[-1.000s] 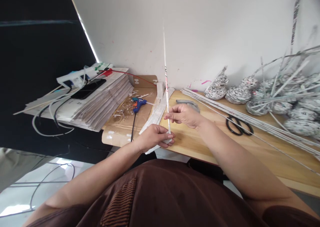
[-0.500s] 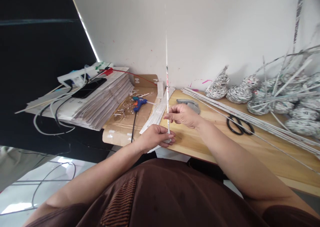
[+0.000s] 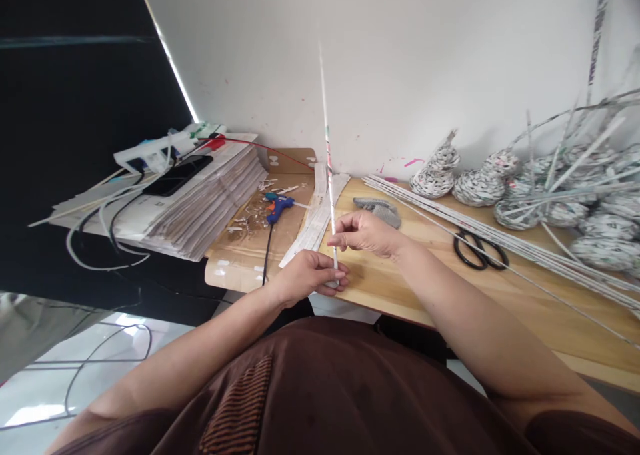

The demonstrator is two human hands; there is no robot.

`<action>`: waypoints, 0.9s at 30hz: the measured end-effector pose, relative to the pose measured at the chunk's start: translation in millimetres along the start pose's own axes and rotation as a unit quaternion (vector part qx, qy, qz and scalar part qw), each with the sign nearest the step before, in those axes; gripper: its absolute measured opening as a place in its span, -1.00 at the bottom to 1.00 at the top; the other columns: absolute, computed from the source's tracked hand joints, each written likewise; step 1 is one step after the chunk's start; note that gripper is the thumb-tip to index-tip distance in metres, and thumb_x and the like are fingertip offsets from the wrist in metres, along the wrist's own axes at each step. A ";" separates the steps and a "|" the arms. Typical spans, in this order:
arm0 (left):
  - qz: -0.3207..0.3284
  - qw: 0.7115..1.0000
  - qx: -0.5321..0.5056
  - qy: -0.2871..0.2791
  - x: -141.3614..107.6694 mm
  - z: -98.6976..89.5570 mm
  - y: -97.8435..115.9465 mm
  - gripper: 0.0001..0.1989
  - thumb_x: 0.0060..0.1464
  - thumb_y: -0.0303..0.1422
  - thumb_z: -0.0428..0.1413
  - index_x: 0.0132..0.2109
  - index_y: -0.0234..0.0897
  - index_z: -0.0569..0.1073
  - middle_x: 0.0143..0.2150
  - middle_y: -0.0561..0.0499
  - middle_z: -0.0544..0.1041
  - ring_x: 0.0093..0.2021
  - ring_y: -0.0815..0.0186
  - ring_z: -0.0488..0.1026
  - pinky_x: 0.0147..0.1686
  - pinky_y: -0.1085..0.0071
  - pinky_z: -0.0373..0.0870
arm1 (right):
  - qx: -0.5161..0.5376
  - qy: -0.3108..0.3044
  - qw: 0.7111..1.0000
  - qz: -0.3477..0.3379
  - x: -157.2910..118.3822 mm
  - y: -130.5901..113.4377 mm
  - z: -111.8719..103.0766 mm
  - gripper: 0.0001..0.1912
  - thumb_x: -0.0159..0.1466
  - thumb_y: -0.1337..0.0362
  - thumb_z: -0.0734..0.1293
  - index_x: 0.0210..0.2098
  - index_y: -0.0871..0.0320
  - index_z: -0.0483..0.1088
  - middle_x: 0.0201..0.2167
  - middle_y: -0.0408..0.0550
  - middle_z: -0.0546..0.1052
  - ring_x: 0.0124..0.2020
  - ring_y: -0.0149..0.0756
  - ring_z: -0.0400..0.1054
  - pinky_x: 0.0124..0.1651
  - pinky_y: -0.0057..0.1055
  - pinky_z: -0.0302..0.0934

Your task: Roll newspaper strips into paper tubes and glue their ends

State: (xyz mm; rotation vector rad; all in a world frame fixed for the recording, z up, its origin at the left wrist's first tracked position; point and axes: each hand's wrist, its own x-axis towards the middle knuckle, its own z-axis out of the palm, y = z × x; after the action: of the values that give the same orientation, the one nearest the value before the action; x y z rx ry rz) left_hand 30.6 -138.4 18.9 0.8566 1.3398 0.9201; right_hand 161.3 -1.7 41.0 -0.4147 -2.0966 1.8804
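**Paper stick tips left; loose tail gone from under my left hand**

Stick: the slim paper stick (image 3: pixel 329 151) stands nearly upright between my hands, over the near edge of the wooden table (image 3: pixel 415 288). Half a second ago it stood almost straight; now its top leans left against the pale wall behind (the tip blurs, so I can't fix its end).

Left hand (image 3: pixel 314 276): low, thumb and fingers closed lightly round the foot of the stick, with a little pale paper between the fingertips. Right hand (image 3: pixel 364 233): just above, thumb and forefinger pinched on the shaft, other fingers curled in. Neither has moved much; the lean is the main shift.

Paper: the white tail that poked out below my left hand earlier no longer shows there. My reading: most of that strip is now wound on, and the turning is near the bottom end. I can't see whether the end is fastened.

Around: flat paper strips (image 3: pixel 320 208) lie just beyond the stick, the blue glue gun (image 3: pixel 281 209) to their left on cardboard (image 3: pixel 235 273). Finished-looking rods (image 3: pixel 430 206) and black scissors (image 3: pixel 483 256) sit to the right, unchanged.
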 end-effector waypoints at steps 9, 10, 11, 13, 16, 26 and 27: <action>-0.002 1.000 0.004 0.005 -1.5 -0.3 -0.4 -0.68 -0.13 -0.23 0.33 -0.27 -0.40 0.56 -0.29 -0.14 0.61 -0.30 0.27 0.57 -0.23 0.33 0.54 | -0.016 -0.039 0.999 -0.001 1.6 3.3 0.7 -0.66 0.09 0.04 0.44 -0.42 0.24 0.48 -0.58 -0.17 0.40 -0.60 -0.54 0.10 -0.58 -0.51 -0.14; -0.005 1.000 0.007 0.006 -1.9 0.1 -0.3 -0.68 -0.13 -0.23 0.34 -0.28 -0.40 0.56 -0.30 -0.14 0.61 -0.30 0.27 0.57 -0.24 0.34 0.54 | -0.015 -0.022 1.000 -0.006 2.4 4.4 0.7 -0.66 0.06 0.04 0.46 -0.48 0.24 0.45 -0.60 -0.18 0.39 -0.60 -0.54 0.10 -0.58 -0.51 -0.12; -0.008 1.000 0.009 0.009 -2.2 0.3 -0.2 -0.68 -0.13 -0.23 0.34 -0.28 -0.40 0.56 -0.30 -0.14 0.61 -0.30 0.27 0.57 -0.25 0.35 0.54 | -0.008 0.004 1.000 -0.012 3.1 5.5 0.6 -0.65 0.04 0.05 0.48 -0.53 0.23 0.41 -0.62 -0.20 0.38 -0.61 -0.54 0.10 -0.58 -0.51 -0.12; -0.011 1.000 0.013 0.011 -2.3 0.4 -0.4 -0.67 -0.13 -0.22 0.33 -0.26 -0.40 0.56 -0.31 -0.14 0.61 -0.31 0.27 0.57 -0.26 0.36 0.54 | 0.013 0.043 0.999 -0.015 4.1 7.3 0.1 -0.64 0.02 0.06 0.50 -0.54 0.22 0.38 -0.64 -0.22 0.36 -0.62 -0.55 0.08 -0.58 -0.51 -0.13; -0.008 1.000 0.013 0.007 -1.5 -0.7 -2.1 -0.66 -0.12 -0.22 0.33 -0.24 -0.39 0.56 -0.30 -0.14 0.61 -0.30 0.27 0.57 -0.26 0.35 0.54 | 0.027 0.004 1.000 0.001 3.8 7.8 -0.9 -0.66 0.09 0.04 0.45 -0.38 0.23 0.47 -0.59 -0.19 0.40 -0.63 -0.56 0.05 -0.59 -0.52 -0.16; 0.005 1.000 0.022 0.004 -0.7 -2.3 -4.3 -0.67 -0.12 -0.19 0.32 -0.28 -0.39 0.57 -0.30 -0.13 0.61 -0.31 0.28 0.56 -0.26 0.36 0.54 | 0.028 -0.007 1.000 -0.006 2.8 7.5 -1.0 -0.62 0.12 0.02 0.43 -0.35 0.26 0.49 -0.60 -0.17 0.40 -0.64 -0.57 0.05 -0.60 -0.52 -0.13; 0.006 1.000 0.024 0.002 -0.8 -2.3 -4.2 -0.66 -0.12 -0.18 0.32 -0.29 -0.39 0.57 -0.30 -0.13 0.61 -0.31 0.28 0.56 -0.25 0.36 0.54 | 0.029 -0.035 0.999 -0.002 2.4 7.9 -1.9 -0.60 0.15 0.01 0.40 -0.27 0.26 0.51 -0.57 -0.16 0.42 -0.64 -0.57 0.03 -0.60 -0.52 -0.15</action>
State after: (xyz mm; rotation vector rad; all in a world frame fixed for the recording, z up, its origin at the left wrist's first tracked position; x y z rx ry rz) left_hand 28.5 -140.8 15.3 0.9004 1.3661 0.9039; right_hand 160.0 1.8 33.5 -0.3354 -2.0798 1.9739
